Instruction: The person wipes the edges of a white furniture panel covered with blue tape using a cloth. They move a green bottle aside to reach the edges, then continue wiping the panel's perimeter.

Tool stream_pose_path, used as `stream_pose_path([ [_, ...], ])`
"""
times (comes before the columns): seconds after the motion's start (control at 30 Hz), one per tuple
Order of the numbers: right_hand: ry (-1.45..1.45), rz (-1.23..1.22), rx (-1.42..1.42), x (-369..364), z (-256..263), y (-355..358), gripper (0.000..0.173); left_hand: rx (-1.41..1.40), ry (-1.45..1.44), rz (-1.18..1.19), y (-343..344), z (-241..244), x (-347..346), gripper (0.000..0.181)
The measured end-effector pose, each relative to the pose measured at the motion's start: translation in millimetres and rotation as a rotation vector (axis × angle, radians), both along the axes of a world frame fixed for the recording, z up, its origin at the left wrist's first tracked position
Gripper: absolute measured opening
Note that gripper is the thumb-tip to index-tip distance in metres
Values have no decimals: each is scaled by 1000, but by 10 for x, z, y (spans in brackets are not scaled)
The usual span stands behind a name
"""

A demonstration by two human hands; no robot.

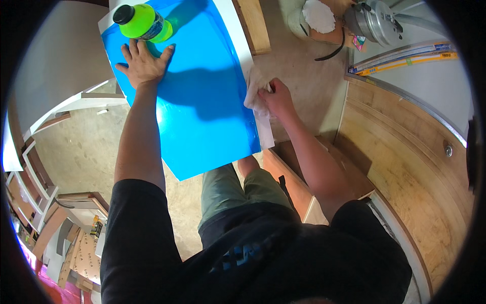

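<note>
A glossy blue sheet (205, 140) covers most of a white panel (224, 8) in front of me. My left hand (145, 65) rests palm down on the blue surface, fingers spread, holding nothing. Just beyond its fingertips is a bright green bottle (142, 22) with a black cap and a dark label. My right hand (278, 97) pinches a crumpled whitish cloth (253, 89) at the panel's right edge. Part of the cloth lies over the border of the blue sheet. Shadows fall across the blue surface.
An open wooden drawer or box (290, 178) stands by my right leg. At the upper right are a metal pressure cooker (374, 23), a round white cloth or pad (319, 16) and long yellow boxes (408, 62). Wooden boards (81, 250) lean at the lower left.
</note>
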State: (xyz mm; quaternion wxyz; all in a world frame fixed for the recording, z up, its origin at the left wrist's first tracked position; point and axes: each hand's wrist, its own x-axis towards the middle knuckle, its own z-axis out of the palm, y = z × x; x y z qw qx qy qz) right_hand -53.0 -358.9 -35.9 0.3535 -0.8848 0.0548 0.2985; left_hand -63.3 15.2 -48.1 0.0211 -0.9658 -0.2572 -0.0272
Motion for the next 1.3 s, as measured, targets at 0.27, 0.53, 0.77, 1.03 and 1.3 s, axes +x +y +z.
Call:
stream_pose_path([
  [0.27,-56,78,-49,948,-88,627,33,-49,-25,6,-19,-33,7,101],
  [0.53,-225,88,-46,1783,-114,1244,36,-76,5,17,-50,59,49,99],
  [0.77,-123,171,-111,529,-109,337,37,-106,20,30,-54,104,18,98],
  [1.03,66,-150,-1,853,176,831,27,-97,25,28,-15,53,30,97],
  [1.3,-136,54,-139,293,-85,329,29,-114,-41,24,-17,16,5,97],
])
